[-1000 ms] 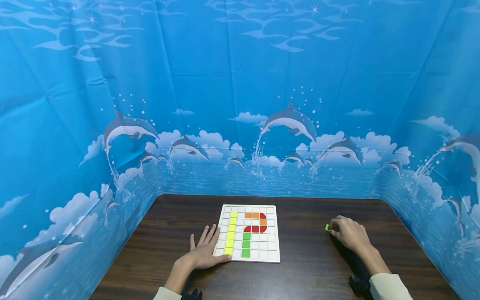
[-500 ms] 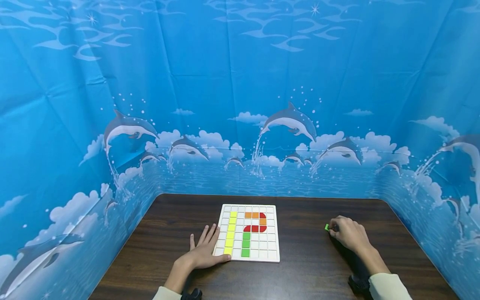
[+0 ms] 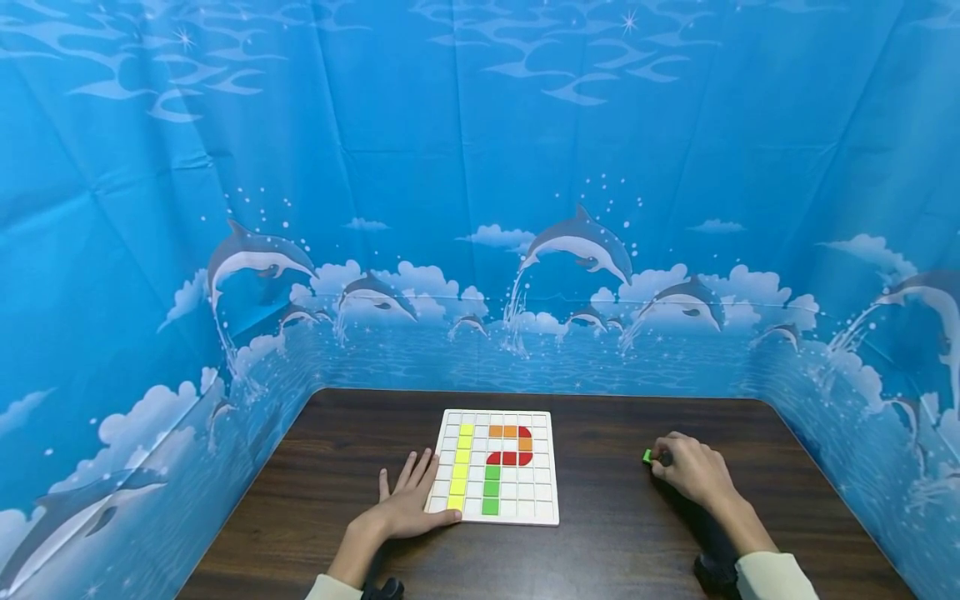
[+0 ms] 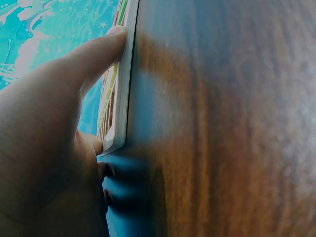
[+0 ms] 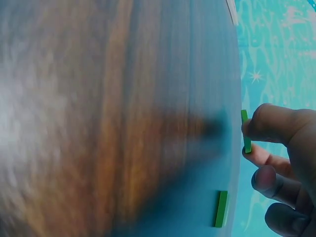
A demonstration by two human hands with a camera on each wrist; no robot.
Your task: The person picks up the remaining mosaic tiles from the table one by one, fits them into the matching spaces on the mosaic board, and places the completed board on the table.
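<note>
Spread beside the white grid board (image 3: 554,505), my left hand (image 3: 405,507) rests its thumb on the board's near left corner, with fingertips along the left edge. The left wrist view shows that thumb on the board's rim (image 4: 129,74). On the board are a column of yellow tiles (image 3: 461,471), orange tiles (image 3: 503,432) and red tiles (image 3: 510,458) in a hook shape, and green tiles (image 3: 491,490) below the hook. Out to the right, my right hand (image 3: 693,469) pinches a small green tile (image 5: 246,133) between thumb and finger, off the table.
A second green tile (image 5: 220,209) lies on the table below the right hand, seen in the right wrist view. The dark wooden table (image 3: 600,542) ends against a blue dolphin-print curtain (image 3: 480,208) at the back and sides.
My right hand has shifted slightly left with the green tile in its fingers. The left hand and the tiles on the board look the same.
</note>
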